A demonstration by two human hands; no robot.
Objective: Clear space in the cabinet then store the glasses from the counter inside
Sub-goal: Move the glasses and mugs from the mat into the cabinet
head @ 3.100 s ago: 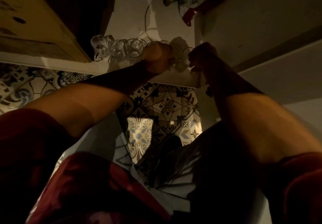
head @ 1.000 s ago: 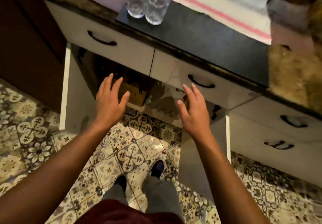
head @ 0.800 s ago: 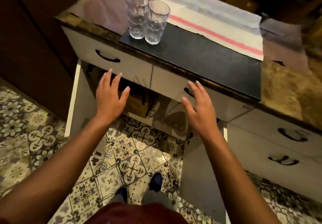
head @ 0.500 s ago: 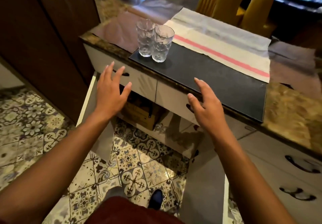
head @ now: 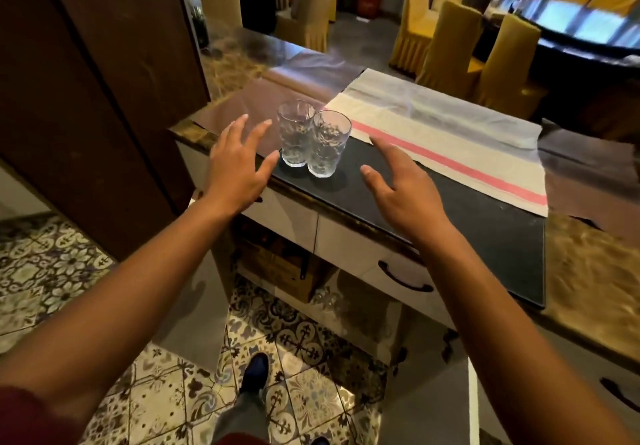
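At centre-left of the frame the left hand [head: 237, 164] hovers over the near edge of the surface [head: 588, 271], fingers [head: 258, 132] spread and straight, grasping nothing. Just to its right stand the two glasses [head: 311, 143], upright and touching each other, on the near-left corner of the black mat [head: 485, 229]; their long axes run vertically, mouths up. The left glass [head: 295, 138] lies just right of the left thumb tip, seemingly not yet touched, so the left hand is plainly the nearer. Further right, the right hand [head: 403, 190] hangs above the mat, fingers loosely spread and likewise empty, with a clear gap between its fingertips and the right glass [head: 327, 148]. Behind it lies a striped cloth [head: 450, 139]. Below, at lower centre, the cabinet [head: 294, 271] stands open, a box and some glassware dimly visible inside. The coming grasp likely needs each hand to close in sideways on its own glass.
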